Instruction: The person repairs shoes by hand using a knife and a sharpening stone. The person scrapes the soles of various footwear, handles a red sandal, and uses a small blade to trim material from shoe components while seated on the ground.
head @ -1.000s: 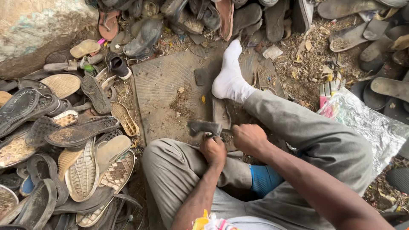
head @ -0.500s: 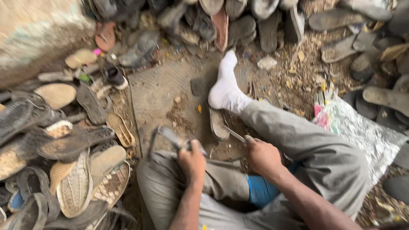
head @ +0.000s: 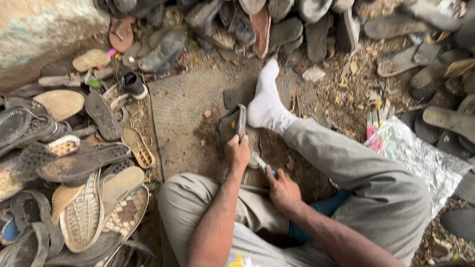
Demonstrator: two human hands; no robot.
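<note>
My left hand (head: 237, 152) grips a dark worn shoe sole piece (head: 230, 124), held on edge above a flat grey mat (head: 183, 106). My right hand (head: 283, 189) is closed around a small tool with a pale handle (head: 258, 160), its tip pointing toward the sole piece. I sit on the ground with my legs in grey trousers; my foot in a white sock (head: 266, 101) rests on the mat just right of the sole piece.
A heap of old shoe soles (head: 74, 168) lies at the left. More worn shoes and sandals (head: 277, 20) line the top edge and the right. A crinkled silver plastic sheet (head: 420, 158) lies at the right. A large rock (head: 44, 24) stands at the top left.
My left hand has moved to the right and up, raising the sole piece on edge next to the sock. My right hand has dropped lower with the tool.
</note>
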